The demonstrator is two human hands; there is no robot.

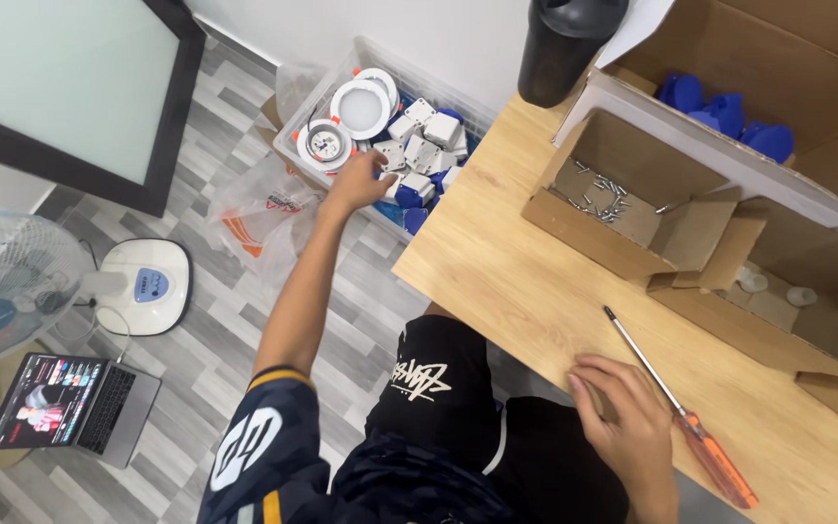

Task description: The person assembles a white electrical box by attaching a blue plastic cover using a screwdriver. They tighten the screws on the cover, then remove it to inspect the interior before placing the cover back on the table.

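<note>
- The left hand (359, 181) reaches down over a clear plastic bin (337, 82) on the floor, fingers loosely curled and touching the small white square parts (421, 146); whether it grips one cannot be told.
- The right hand (628, 417) rests flat and open on the wooden table (497, 252), holding nothing, just beside an orange-handled screwdriver (686, 417).
- The bin also holds round white light fittings (346, 121) and blue pieces, packed close together.
- On the table stand open cardboard boxes (632, 194), one with loose screws (598, 199).
- Risk: the long sideways reach may tip the loosely piled parts or snag a fitting's wire.
- Risk: the right hand could nudge the screwdriver, which lies near the table's edge, and roll it off.
</note>
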